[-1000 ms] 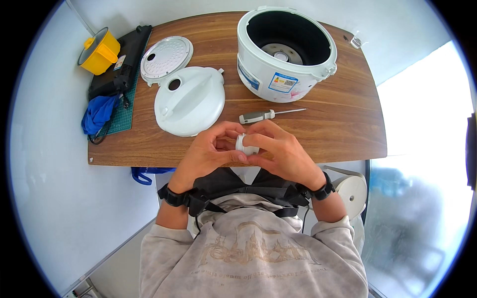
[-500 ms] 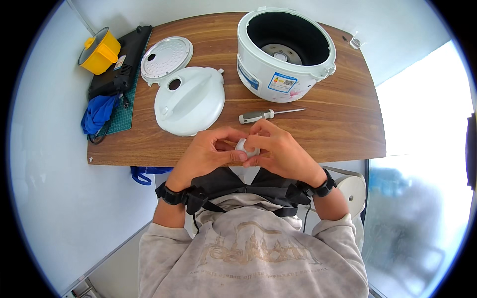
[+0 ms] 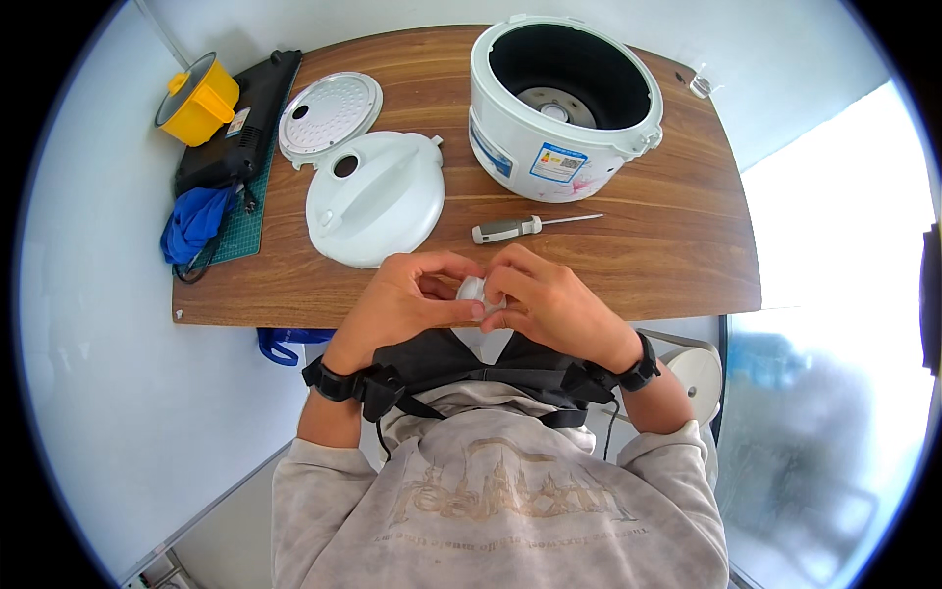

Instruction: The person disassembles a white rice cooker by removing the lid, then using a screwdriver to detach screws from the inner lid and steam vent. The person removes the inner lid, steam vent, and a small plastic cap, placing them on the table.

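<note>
Both hands meet at the table's front edge around a small rounded white plastic part (image 3: pixel 471 290). My left hand (image 3: pixel 417 293) grips it from the left, its thumb along the near side. From the right, my right hand (image 3: pixel 549 299) pinches it with curled fingers, which cover much of it. Just beyond them lies a grey-and-white screwdriver (image 3: pixel 515 230), its shaft pointing right. The white rice cooker lid (image 3: pixel 397 211) rests to the left, with a dark round hole in it. A round silvery inner lid plate (image 3: pixel 334 113) sits behind it.
A white rice cooker body (image 3: pixel 520 147) stands at the back right, its top uncovered. At the left, a yellow pot (image 3: pixel 201 103) rests on a black appliance (image 3: pixel 260 108) over a green cutting mat (image 3: pixel 245 231). A blue cloth (image 3: pixel 196 224) hangs near that edge. A small clear cup (image 3: pixel 701 84) stands far right.
The white part and the fingers around it have shifted slightly left, and my right fingers have changed their hold a little. The things on the table have stayed put.
</note>
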### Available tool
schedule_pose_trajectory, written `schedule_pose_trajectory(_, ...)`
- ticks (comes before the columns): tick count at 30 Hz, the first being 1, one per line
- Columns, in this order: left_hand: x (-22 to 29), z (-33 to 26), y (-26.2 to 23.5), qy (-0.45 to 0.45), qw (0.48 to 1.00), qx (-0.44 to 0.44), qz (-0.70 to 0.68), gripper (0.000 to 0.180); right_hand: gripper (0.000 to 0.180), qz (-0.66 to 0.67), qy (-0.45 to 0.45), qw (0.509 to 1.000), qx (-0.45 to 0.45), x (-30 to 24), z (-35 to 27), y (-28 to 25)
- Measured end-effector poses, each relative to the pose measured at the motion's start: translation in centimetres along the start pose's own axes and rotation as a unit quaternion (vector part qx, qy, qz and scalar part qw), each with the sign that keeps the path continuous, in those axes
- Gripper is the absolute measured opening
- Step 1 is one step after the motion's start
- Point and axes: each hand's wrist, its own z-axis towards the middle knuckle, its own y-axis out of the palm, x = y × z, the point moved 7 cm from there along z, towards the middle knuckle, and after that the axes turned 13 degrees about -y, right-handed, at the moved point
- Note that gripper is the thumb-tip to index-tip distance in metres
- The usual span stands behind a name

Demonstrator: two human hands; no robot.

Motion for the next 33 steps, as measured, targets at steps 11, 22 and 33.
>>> schedule_pose_trajectory(11, 0.0, 0.0, 0.2, 0.001, 0.999, 0.032, 0.015, 0.036, 0.026, -0.077, 0.0, 0.994, -0.074, -0.7, 0.3, -0.3)
schedule_pose_trajectory(22, 0.2, 0.5, -2.2, 0.034, 0.997, 0.044, -0.046, 0.028, 0.021, -0.149, -0.089, 0.985, -0.01, -1.7, 0.3, -0.1)
schedule_pose_trajectory(33, -0.5, 0.1, -2.3, 0.036, 0.993, -0.008, -0.114, 0.032, 0.023, -0.112, -0.064, 0.99, 0.051, -1.6, -0.1, -0.2)
